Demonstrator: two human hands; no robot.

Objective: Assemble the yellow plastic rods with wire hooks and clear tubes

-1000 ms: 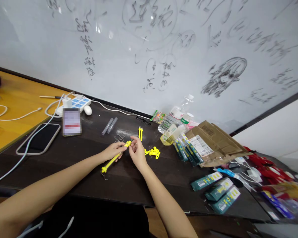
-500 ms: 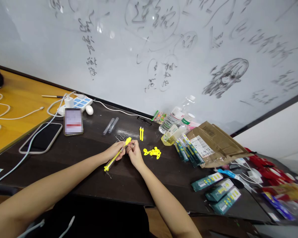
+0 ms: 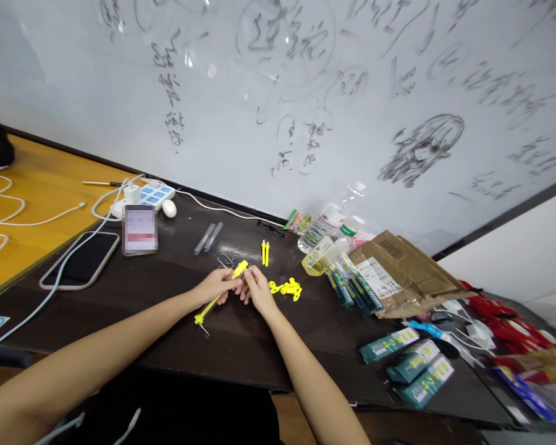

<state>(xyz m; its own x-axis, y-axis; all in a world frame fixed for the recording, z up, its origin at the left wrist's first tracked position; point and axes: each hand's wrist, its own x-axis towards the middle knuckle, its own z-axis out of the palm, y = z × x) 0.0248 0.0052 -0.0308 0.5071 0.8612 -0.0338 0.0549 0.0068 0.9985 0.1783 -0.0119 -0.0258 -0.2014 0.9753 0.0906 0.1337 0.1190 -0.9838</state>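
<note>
My left hand [image 3: 217, 287] is closed round a slim clear tube with yellow ends [image 3: 208, 311]. The tube slants, its upper end by my fingers and its lower end towards me, where a thin bent wire sticks out. My right hand [image 3: 259, 290] is at the upper yellow end, thumb and finger pinching a thin metal wire hook [image 3: 248, 267]; the fingers partly cover it. Loose bent wire hooks [image 3: 227, 259] lie just behind my left hand. To the right is a pile of small yellow parts [image 3: 287, 288], with two yellow rods [image 3: 265, 253] farther back.
Two clear tubes [image 3: 208, 239] lie at the back left, near a phone [image 3: 80, 261] and a power strip [image 3: 151, 196]. Bottles [image 3: 322, 227], green boxes [image 3: 414, 361] and a cardboard package [image 3: 398, 272] crowd the right. A whiteboard [image 3: 213, 123] rises behind the table.
My right hand has shifted slightly, its thumb and finger now at the tube's upper yellow end, where a wire shows. The left hand keeps its hold. The view has moved a little.
</note>
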